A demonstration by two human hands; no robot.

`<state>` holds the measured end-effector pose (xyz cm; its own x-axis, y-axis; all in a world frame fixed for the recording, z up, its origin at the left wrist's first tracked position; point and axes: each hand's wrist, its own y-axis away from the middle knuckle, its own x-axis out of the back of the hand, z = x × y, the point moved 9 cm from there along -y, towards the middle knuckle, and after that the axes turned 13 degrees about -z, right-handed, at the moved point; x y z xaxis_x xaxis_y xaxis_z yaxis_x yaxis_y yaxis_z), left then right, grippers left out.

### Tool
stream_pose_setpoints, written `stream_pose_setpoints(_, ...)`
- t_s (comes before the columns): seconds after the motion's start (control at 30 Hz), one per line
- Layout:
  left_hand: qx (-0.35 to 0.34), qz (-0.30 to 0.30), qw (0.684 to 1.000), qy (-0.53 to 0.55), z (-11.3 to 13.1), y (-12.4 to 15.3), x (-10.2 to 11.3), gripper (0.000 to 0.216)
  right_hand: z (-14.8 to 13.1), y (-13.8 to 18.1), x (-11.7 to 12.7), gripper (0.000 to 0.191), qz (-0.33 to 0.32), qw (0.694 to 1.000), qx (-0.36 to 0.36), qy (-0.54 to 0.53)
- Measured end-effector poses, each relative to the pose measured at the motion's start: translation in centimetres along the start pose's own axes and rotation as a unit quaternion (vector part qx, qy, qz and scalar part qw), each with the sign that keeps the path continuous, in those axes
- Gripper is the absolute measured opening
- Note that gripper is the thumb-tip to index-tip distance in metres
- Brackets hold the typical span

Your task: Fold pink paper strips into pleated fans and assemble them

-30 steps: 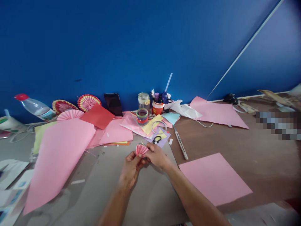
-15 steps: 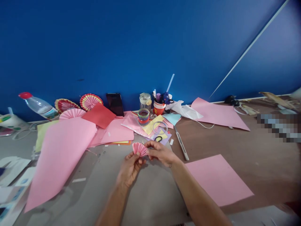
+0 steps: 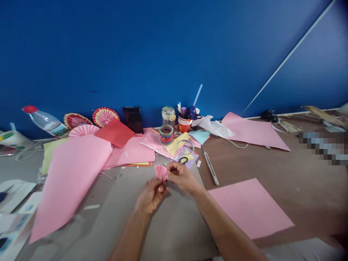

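Note:
A small pleated pink paper fan (image 3: 161,171) is held up between my two hands, its folds spread toward the wall. My left hand (image 3: 152,194) pinches its lower edge between thumb and fingers. At the fan's right side, my right hand (image 3: 182,177) grips the pleats with thumb and forefinger, partly covering them. Just beyond the fingers lies a pair of scissors (image 3: 183,160), of which only a dark handle loop shows. A utility knife (image 3: 210,168) rests to the right of my right hand, and a square pink sheet (image 3: 252,210) lies beside my right forearm.
Left of my hands lies a large curled pink sheet (image 3: 70,181). Along the blue wall stand finished paper rosettes (image 3: 106,117), a phone (image 3: 133,120), rolls of tape (image 3: 166,134), a cup of pens (image 3: 185,124) and a tilted bottle (image 3: 46,121). Another pink sheet (image 3: 255,132) lies back right.
My right hand has shifted slightly left over the fan, covering more of its right side. The fan appears narrower and more upright. My left hand keeps its pinch.

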<state>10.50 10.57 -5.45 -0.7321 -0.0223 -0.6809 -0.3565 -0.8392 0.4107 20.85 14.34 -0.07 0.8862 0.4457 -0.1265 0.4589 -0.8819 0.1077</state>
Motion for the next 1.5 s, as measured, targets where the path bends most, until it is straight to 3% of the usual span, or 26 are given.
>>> stream_pose_setpoints(0.5, 0.03, -0.071, 0.997, 0.027, -0.9, -0.2, -0.8, 0.017, 0.3, 0.3, 0.3, 0.013, 0.067, 0.998, -0.005, 0.001)
stream_pose_setpoints(0.63, -0.004, -0.056, 0.997, 0.044, -0.3, -0.2, -0.6, 0.016, 0.0, 0.1, 0.2, 0.017, 0.056, 0.998, 0.001, -0.031)
stream_pose_setpoints(0.8, -0.059, -0.031, 0.997, 0.038, 0.9, -0.2, -0.5, 0.018, 0.0, 0.3, 0.0, 0.038, 0.06, 0.997, -0.01, -0.041)
stream_pose_setpoints(1.0, -0.077, -0.035, 0.996, 0.0, 1.2, -0.1, -1.0, 0.02, 0.1, 0.5, -0.5, 0.012, 0.087, 0.994, -0.004, 0.061)
stream_pose_setpoints(1.23, -0.093, -0.014, 0.995, -0.026, 1.4, -0.1, -1.0, 0.025, 0.1, 0.6, -0.3, 0.009, 0.099, 0.991, -0.003, 0.09)
stream_pose_setpoints(1.5, -0.115, -0.011, 0.991, -0.065, 2.0, 0.1, -1.2, 0.027, 0.6, 0.6, -0.3, 0.011, 0.101, 0.994, -0.007, 0.034)
